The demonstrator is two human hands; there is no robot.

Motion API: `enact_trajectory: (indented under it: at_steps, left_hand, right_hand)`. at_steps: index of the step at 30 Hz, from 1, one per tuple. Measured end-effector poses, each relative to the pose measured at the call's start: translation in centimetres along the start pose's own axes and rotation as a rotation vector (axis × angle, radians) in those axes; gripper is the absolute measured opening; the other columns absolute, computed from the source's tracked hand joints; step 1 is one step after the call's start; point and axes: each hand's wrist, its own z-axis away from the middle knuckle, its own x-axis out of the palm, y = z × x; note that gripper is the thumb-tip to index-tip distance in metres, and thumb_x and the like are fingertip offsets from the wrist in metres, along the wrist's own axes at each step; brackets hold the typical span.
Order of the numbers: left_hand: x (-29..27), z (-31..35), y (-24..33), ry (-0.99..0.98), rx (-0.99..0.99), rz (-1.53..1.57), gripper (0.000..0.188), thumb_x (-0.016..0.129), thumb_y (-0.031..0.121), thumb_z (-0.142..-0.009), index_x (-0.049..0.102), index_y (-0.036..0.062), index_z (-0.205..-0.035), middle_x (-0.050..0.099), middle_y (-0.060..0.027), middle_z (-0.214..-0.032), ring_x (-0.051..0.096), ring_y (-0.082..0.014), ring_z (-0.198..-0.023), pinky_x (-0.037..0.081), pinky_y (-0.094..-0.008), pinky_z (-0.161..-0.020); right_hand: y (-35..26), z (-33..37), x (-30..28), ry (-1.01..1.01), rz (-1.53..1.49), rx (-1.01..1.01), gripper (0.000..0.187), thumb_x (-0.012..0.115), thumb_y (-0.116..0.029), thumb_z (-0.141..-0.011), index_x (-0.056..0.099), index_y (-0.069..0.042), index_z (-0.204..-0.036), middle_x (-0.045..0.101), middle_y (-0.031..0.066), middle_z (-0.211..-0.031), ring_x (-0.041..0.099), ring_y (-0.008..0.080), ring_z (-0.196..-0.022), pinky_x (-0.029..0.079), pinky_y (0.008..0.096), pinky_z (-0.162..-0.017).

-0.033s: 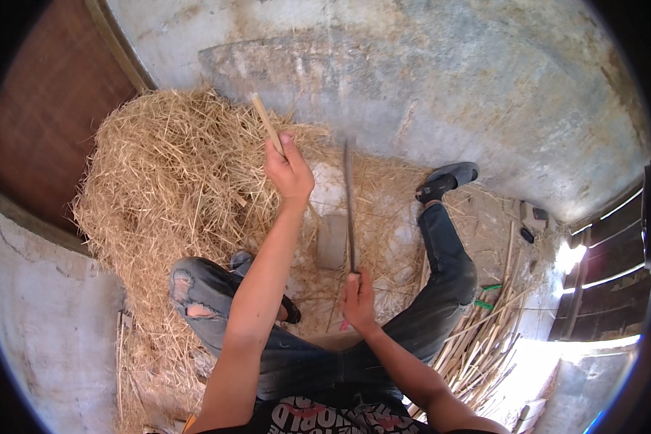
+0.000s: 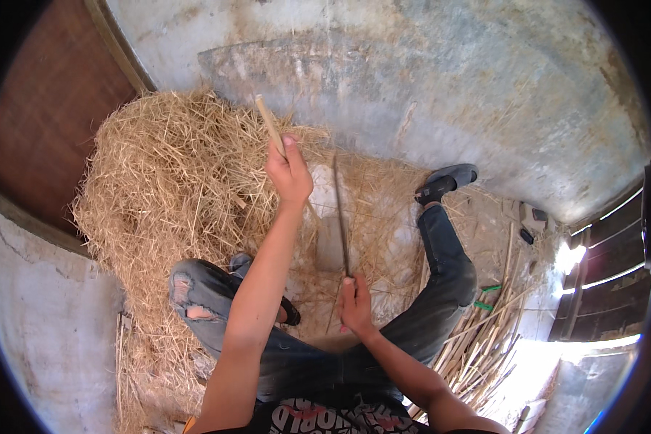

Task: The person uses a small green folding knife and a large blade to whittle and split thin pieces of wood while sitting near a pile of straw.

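Raised over the edge of the straw, my left hand is closed round a short pale bamboo strip. The strip tilts up and to the left, its far end free. My right hand grips a long knife low down, between my knees. Its narrow dark blade points away from me, is seen nearly edge-on and blurs toward the tip. A gap separates the blade from the bamboo strip. Most of the knife's handle is hidden in my fist.
A big straw heap stands at the left against a brown panel. Below the knife lies a flat stone block. Split sticks with green ties lie beside my right leg. A concrete wall closes the far side.
The knife's blade has swung left, its tip now tilted toward my left hand. The left hand and the bamboo strip have barely shifted.
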Motion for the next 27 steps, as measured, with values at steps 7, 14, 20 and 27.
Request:
enact_trajectory:
  at_steps: [7,14,20,27]
  left_hand:
    - [-2.6,-1.7,1.2,-0.629,-0.316,0.431,0.069,0.038,0.067,-0.101,0.060,0.0028,-0.090,0.024,0.0080,-0.055,0.020,-0.0058,-0.045,0.018,-0.0246,-0.043]
    - [-3.6,-2.3,0.8,-0.689,-0.347,0.570,0.088,0.022,0.085,-0.091,0.056,0.0057,-0.078,0.020,0.0082,-0.052,0.018,-0.0069,-0.044,0.017,-0.0248,-0.043]
    - [-3.4,-2.6,0.1,-0.566,-0.373,0.483,0.082,0.019,0.083,-0.093,0.046,0.0103,-0.066,0.019,0.0070,-0.051,0.017,-0.0094,-0.043,0.018,-0.0268,-0.044]
    - [-3.0,-3.2,0.5,-0.569,-0.385,0.461,0.083,0.016,0.082,-0.094,0.044,0.0108,-0.064,0.020,0.0066,-0.051,0.018,-0.0100,-0.045,0.019,-0.0272,-0.045]
  right_hand:
    - [0.3,2.1,-0.1,-0.006,-0.047,0.328,0.034,0.052,-0.039,-0.106,0.052,-0.007,-0.118,0.049,0.0023,-0.063,0.047,0.0117,-0.044,0.041,0.0301,-0.039]
    - [-6.5,-2.5,-1.6,-0.019,-0.042,0.266,0.035,0.048,-0.039,-0.107,0.051,-0.005,-0.116,0.049,0.0026,-0.063,0.047,0.0113,-0.045,0.040,0.0300,-0.040]
    - [-9.5,-1.8,0.7,0.216,-0.211,-0.116,0.038,0.048,-0.042,-0.106,0.051,-0.005,-0.116,0.049,0.0024,-0.063,0.047,0.0108,-0.045,0.041,0.0301,-0.041]
    - [-0.9,0.8,-1.7,0.072,-0.113,0.497,0.040,0.051,-0.043,-0.105,0.048,-0.006,-0.121,0.047,0.0014,-0.063,0.046,0.0109,-0.045,0.041,0.0297,-0.040]
